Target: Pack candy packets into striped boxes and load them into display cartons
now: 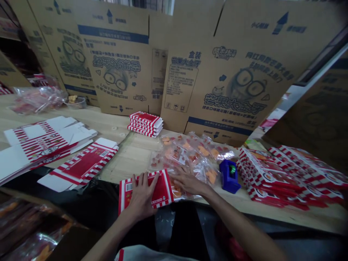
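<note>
My left hand [143,200] grips a red carton with striped white edges [163,186], its fingers spread across the broad face. This carton lies at the front edge of the table, its lower side overhanging. Just beyond its right end is my right hand [189,182], open, with fingers stretched over clear bags of orange and red gummy-looking pieces [202,152]. The fingertips are near the carton's end; whether they touch a bag is unclear. To the right of the bags stands a blue tape dispenser [230,177] with a green roll.
Flat striped cartons [54,141] and another red carton [89,163] lie on the left. A small carton stack [145,123] sits at the back, larger carton piles [282,177] at right. Tall cardboard boxes [130,72] wall the rear. A bin of bags [29,228] is lower left.
</note>
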Demonstrator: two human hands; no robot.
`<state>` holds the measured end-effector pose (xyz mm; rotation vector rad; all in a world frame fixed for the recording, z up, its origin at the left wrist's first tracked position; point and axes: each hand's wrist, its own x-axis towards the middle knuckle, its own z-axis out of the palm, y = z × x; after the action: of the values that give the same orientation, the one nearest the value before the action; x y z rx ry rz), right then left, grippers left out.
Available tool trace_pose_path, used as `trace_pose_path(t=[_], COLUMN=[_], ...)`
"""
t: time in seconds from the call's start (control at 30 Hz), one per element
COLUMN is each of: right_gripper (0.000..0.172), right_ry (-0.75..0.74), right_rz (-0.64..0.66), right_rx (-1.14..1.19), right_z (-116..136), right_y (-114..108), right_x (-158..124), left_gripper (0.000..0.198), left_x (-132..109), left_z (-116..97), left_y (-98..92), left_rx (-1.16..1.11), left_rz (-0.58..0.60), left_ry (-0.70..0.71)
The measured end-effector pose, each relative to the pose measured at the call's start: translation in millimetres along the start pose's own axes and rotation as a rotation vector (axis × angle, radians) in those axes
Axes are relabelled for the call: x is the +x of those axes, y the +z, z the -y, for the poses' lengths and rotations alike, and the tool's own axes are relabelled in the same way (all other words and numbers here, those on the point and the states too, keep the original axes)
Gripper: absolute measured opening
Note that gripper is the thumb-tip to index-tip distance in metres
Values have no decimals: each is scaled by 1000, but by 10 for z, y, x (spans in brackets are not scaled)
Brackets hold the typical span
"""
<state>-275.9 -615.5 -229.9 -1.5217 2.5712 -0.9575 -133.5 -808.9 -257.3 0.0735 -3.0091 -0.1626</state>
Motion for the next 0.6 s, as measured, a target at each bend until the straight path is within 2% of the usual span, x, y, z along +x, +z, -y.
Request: trace_pose_path(t=[0.1, 0.13, 0.2, 0.27, 0.33, 0.4, 0.47, 0.6], right_gripper=[30, 29, 28, 30, 38, 42, 41, 35], right_ry=[-69, -49, 63, 240, 418, 537, 586, 462], right_rz=[66, 6, -210, -474, -621, -593, -497, -300], right_rx=[8, 33, 80, 65, 6, -14, 17, 140], right_z=[-7, -32, -129, -279, -430, -497, -422, 58], right_y=[164, 181, 158, 80, -1, -37, -6, 157], right_x=[-47, -79, -199, -402, -651, -869, -987, -918], left_gripper=[119, 121, 122, 122, 121, 117, 112, 108], left_x=[-30, -38, -52, -66, -78, -82, -76, -49], left_z=[-30, -31, -22, -1, 17, 7, -49, -299], left_y=[61, 81, 123, 166, 204, 227, 220, 95], left_rx=[-1, 0, 4, 2, -4, -10, -22, -73], left_rz=[79, 108, 137, 120, 79, 46, 16, -67], left_ry=[-7, -14, -26, -22, -10, -4, 6, 29])
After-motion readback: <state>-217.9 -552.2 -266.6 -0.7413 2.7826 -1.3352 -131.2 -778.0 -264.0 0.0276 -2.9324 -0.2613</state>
